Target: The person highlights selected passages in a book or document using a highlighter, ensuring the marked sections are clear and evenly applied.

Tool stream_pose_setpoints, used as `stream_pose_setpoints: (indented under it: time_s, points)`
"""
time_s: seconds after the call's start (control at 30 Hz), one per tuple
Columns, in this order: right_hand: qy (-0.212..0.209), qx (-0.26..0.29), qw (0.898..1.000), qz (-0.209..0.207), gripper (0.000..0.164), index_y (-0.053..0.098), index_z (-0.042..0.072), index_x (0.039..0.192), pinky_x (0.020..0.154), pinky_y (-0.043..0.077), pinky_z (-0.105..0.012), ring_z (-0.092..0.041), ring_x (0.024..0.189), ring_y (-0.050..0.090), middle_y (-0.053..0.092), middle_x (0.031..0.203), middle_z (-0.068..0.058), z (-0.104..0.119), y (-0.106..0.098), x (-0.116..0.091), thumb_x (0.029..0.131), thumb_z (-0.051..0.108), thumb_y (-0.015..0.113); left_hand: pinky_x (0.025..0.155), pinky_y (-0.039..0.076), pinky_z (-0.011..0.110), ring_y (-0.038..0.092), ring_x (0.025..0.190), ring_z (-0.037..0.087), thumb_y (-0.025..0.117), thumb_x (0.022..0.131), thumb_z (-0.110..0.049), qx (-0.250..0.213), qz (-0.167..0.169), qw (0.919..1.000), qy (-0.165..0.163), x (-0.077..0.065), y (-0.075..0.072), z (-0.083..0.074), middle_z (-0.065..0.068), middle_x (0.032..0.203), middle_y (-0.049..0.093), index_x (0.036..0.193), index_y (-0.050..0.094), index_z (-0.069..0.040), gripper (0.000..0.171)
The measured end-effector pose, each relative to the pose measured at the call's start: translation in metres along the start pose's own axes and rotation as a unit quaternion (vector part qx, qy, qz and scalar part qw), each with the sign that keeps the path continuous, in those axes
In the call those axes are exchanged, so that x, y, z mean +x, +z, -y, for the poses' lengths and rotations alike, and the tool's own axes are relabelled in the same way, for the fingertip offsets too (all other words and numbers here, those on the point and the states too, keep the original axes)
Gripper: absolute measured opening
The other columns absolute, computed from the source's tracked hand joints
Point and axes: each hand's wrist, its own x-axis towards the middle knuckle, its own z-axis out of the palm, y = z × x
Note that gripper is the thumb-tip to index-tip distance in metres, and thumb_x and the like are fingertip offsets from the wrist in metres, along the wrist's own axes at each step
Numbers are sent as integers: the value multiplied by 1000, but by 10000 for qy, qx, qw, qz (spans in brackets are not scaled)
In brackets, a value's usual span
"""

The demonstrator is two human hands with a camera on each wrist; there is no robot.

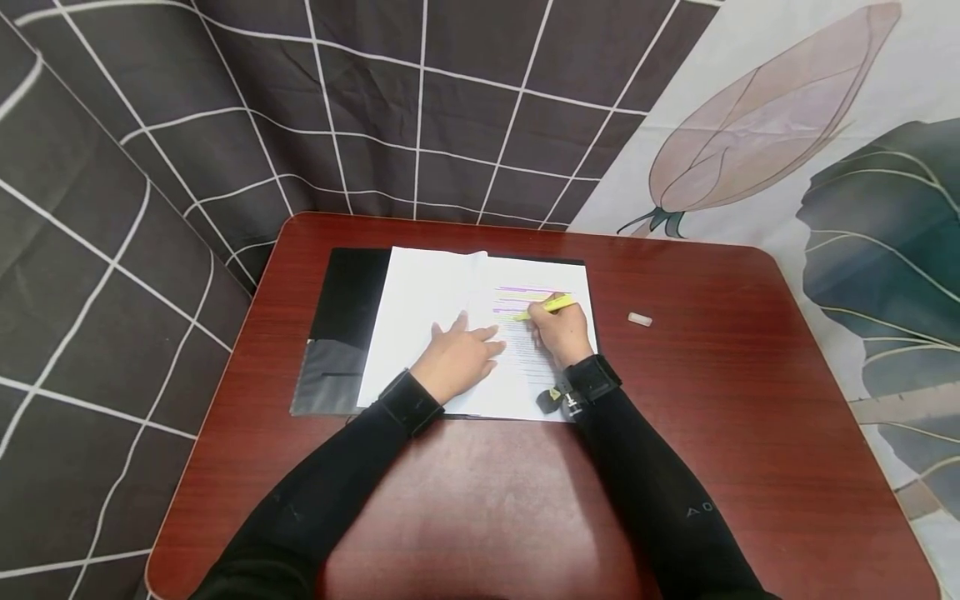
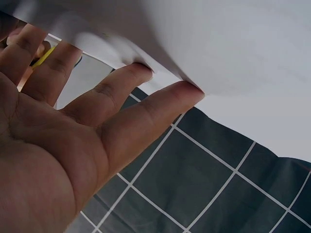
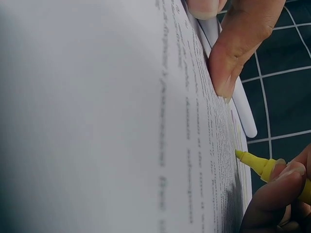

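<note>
Sheets of white paper (image 1: 427, 308) lie spread in a black folder (image 1: 352, 287); the right-hand page (image 1: 536, 375) carries printed lines, several marked in yellow and purple near its top. My right hand (image 1: 562, 332) pinches a yellow highlighter (image 1: 557, 303), its tip at the text. In the right wrist view the highlighter (image 3: 260, 164) shows its uncapped tip right at the page surface. My left hand (image 1: 457, 358) rests on the paper near the fold, fingers spread. The left wrist view shows the left hand's fingertips (image 2: 194, 92) against the white sheet.
A small whitish cap-like piece (image 1: 640, 319) lies on the reddish-brown table (image 1: 712, 350), right of the folder. A dark gridded curtain (image 1: 375, 100) hangs behind and to the left. A cloth with a leaf print (image 1: 877, 250) hangs at the right.
</note>
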Motion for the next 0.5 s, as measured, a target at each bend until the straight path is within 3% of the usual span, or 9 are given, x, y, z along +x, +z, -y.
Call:
stream_pose_setpoints:
  time_s: [0.5]
  points:
    - [94, -30, 9999, 40, 14, 63, 7, 117, 53, 46, -20, -10, 58, 56, 61, 77, -1, 1, -6, -3, 106, 16, 63, 120, 37, 91, 42, 165, 59, 74, 110, -35, -117, 3, 9999, -27, -1, -3, -2, 5, 171, 61, 158, 70, -28, 48]
